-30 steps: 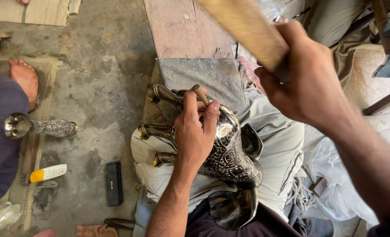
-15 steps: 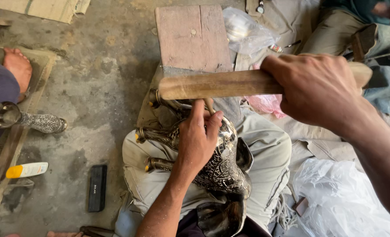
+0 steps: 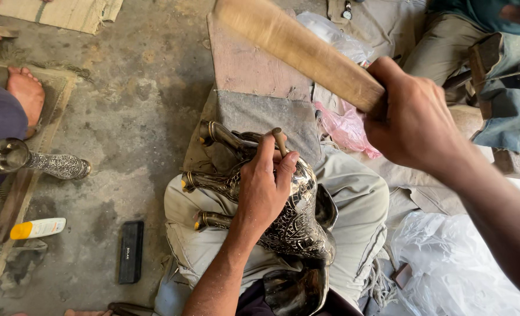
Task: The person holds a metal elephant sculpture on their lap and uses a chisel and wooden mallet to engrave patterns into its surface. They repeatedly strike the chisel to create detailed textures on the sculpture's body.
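Bare concrete floor (image 3: 137, 111) surrounds a seated worker whose lap carries an engraved metal animal figure (image 3: 289, 222), lying on its side with its legs pointing left. His left hand (image 3: 265, 187) presses down on the figure's flank, fingers curled tight around a small punch (image 3: 279, 140) that stands nearly upright, tip on the metal. His right hand (image 3: 412, 123) grips a wooden mallet (image 3: 298, 50) in a closed fist, raised above and to the right of the punch, the mallet's long axis slanting up and left over a grey-padded wooden block (image 3: 260, 111). The punch head lies down and left of the mallet. At left stand a silver goblet (image 3: 34, 161) and another person's bare foot (image 3: 26, 90).
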